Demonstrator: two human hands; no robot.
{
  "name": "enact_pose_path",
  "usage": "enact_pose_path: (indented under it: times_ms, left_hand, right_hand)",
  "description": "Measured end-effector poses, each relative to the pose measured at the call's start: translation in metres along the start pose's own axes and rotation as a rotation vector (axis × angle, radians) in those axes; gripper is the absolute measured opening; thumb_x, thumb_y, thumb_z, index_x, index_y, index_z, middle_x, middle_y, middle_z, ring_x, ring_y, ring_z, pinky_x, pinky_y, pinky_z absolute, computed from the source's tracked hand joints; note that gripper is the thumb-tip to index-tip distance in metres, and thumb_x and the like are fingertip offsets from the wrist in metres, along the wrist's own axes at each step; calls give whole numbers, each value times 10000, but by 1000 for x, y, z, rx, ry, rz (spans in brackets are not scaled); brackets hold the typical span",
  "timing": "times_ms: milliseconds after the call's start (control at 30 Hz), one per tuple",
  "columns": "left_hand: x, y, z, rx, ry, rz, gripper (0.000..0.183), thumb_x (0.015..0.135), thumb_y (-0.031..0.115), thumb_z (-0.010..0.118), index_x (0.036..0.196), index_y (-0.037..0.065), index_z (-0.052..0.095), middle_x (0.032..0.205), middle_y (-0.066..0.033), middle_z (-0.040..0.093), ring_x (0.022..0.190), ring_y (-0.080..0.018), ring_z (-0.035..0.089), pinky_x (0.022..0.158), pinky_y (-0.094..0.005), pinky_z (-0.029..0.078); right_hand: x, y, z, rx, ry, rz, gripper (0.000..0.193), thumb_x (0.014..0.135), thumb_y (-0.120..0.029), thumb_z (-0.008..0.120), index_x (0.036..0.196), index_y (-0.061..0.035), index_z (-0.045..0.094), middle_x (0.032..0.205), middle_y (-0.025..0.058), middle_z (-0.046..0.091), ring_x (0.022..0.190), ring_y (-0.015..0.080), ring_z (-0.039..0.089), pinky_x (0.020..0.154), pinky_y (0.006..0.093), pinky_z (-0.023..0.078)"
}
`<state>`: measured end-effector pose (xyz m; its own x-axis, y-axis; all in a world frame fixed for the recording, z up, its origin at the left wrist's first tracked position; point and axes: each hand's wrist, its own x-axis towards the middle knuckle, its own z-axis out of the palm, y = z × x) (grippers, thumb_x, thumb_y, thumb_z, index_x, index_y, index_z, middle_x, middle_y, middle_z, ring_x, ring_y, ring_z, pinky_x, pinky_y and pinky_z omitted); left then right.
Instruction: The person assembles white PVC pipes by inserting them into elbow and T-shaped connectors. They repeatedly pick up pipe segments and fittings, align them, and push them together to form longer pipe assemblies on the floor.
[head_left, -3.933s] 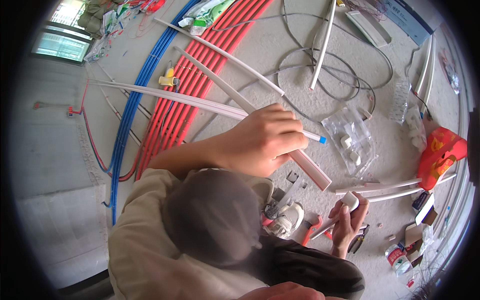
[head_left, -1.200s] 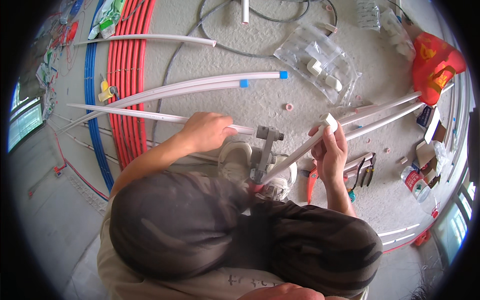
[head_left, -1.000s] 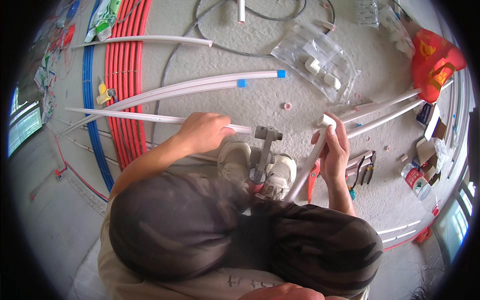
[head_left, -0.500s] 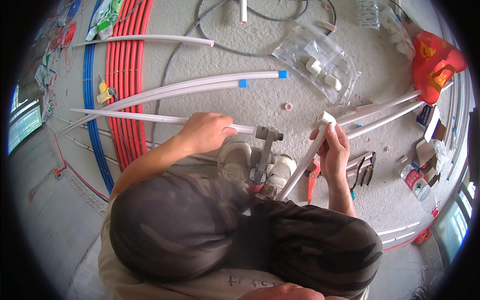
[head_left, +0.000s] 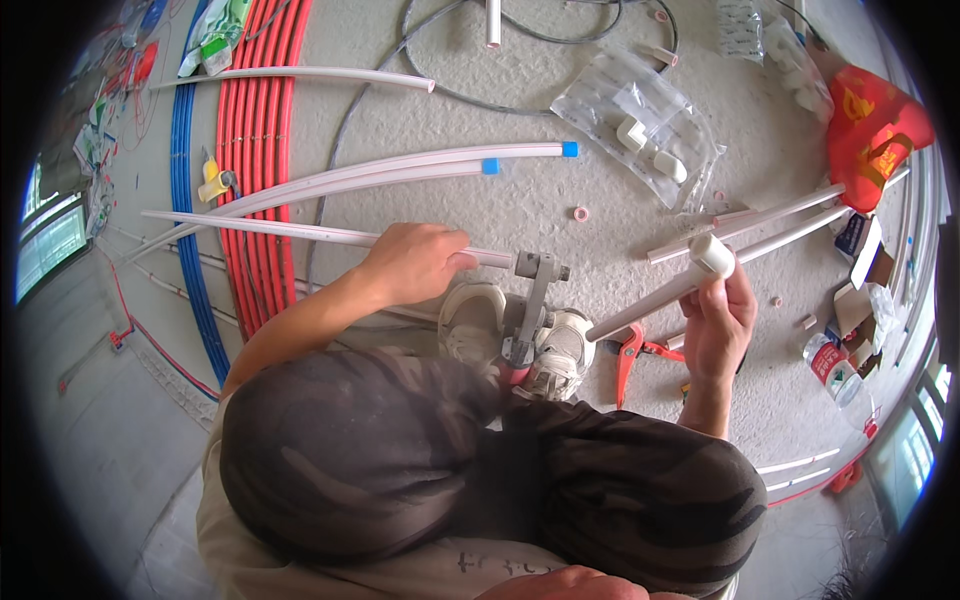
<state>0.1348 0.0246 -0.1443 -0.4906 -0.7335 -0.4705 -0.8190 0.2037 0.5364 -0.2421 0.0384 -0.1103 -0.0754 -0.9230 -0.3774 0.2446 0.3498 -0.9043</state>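
Observation:
My left hand [head_left: 415, 262] is closed round a long white pipe [head_left: 300, 232] with a thin red stripe. That pipe's right end meets the grey head of a pipe welding tool [head_left: 535, 295], which stands between my shoes with its red lower part half hidden. Over to the right, my right hand [head_left: 724, 325] grips a second white pipe [head_left: 640, 310] close to its upper end. A white pipe fitting [head_left: 711, 256] sits on that end, above my thumb. The pipe slants down toward my right shoe [head_left: 562, 350]. Below it lies an orange-red pipe cutter [head_left: 626, 368].
A clear bag [head_left: 610, 95] of white fittings lies ahead. Two blue-capped pipes [head_left: 420, 165] cross red pipes [head_left: 255, 130] and blue pipes [head_left: 182, 150] at left. At right are more white pipes [head_left: 790, 232], a red bag [head_left: 870, 125] and a plastic bottle [head_left: 832, 368].
My right hand has moved right with its pipe and fitting, and the pipe now slants more flatly. The pliers are now mostly hidden behind that hand. My left hand stays in place.

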Motion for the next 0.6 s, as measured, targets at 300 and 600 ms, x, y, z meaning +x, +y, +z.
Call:
enact_pose_path:
  times_ms: [300, 600]
  left_hand:
    - [4, 3, -3, 3, -9, -4, 276, 993, 325, 666, 922, 60, 626, 861, -158, 674, 846, -418, 663, 703, -522, 504]
    - [5, 3, -5, -18, 11, 4, 271, 987, 315, 675, 910, 59, 635, 848, -158, 675, 828, -422, 664, 695, -522, 501]
  right_hand:
    - [-12, -20, -11, 33, -397, -145, 629, 1008, -367, 708, 1423, 71, 531, 902, 122, 648, 564, 82, 516, 485, 233, 392]
    - [-18, 9, 3, -76, -234, 118, 593, 1052, -162, 640, 1554, -78, 336, 1132, 152, 687, 843, 117, 654, 650, 217, 519]
